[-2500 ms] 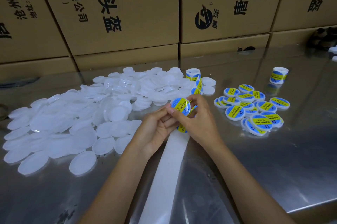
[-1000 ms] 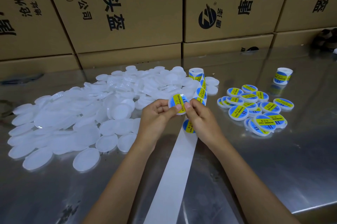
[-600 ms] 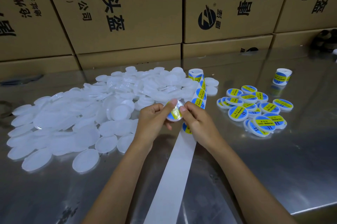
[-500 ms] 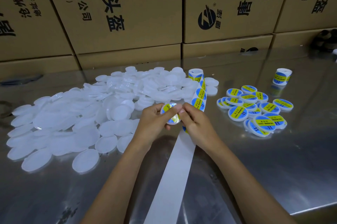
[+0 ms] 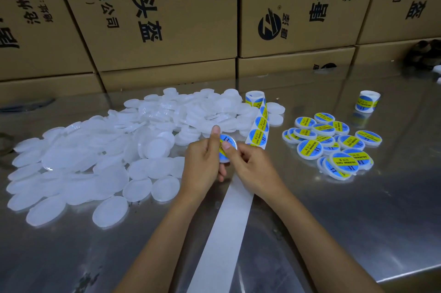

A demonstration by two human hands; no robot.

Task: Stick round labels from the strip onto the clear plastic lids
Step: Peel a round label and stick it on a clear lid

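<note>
Head view, looking down at a shiny steel desk [image 5: 358, 221] where a person is labelling lids. Both hands meet at the centre, raised just above the surface. The left hand [image 5: 202, 164] grips one clear lid [image 5: 232, 143] by its edge, thumb up along the rim, tilting its face toward the person so it can be seen. The right hand [image 5: 253, 168] has its fingers curled, and its thumb presses on the blue and yellow round label [image 5: 225, 149] on that lid, probably smoothing it flat so it sticks without bubbles.

A label strip [image 5: 261, 125] runs from a small roll [image 5: 254, 98] at the back of the desk toward the hands, so the next label is within easy reach. Nearer the person, the bare white backing [image 5: 226, 226] trails off the near edge of the desk, out of the way.

Left of the hands lies a broad heap of unlabelled lids [image 5: 95, 156], close enough for the left hand to pick from. Right of the hands, well apart from that heap, sits a smaller cluster of labelled lids [image 5: 334, 147], which keeps finished pieces from mixing with blanks. A spare roll [image 5: 367, 101] stands beyond that cluster. Stacked cardboard boxes [image 5: 155, 18] printed with black characters wall off the back of the desk.

Judging by the two piles, most of the work remains.
</note>
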